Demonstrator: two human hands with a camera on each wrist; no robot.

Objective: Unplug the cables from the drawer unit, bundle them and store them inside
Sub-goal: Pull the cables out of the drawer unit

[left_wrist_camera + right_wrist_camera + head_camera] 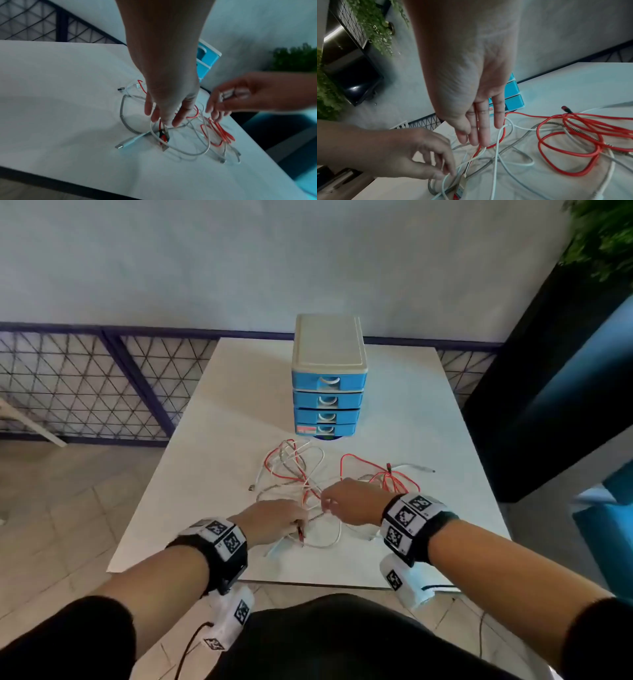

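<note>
A drawer unit (329,392) with four shut blue drawers stands at the back of the white table (212,440). In front of it lies a tangle of red, white and grey braided cables (298,470), and no cable visibly runs into the unit. My left hand (298,525) pinches a red cable just above its red-black plug (163,136), which hangs slightly off the table. My right hand (325,503) is beside it, fingers pointing down (479,139), pinching red and white strands that rise to its fingertips. A loose red coil (570,142) lies to the right.
The table's near edge (308,583) is just behind my wrists. A wire mesh fence (85,385) runs behind on the left. A dark cabinet (548,392) with a plant (603,237) stands on the right, and a blue seat (613,508) is near the table's right corner.
</note>
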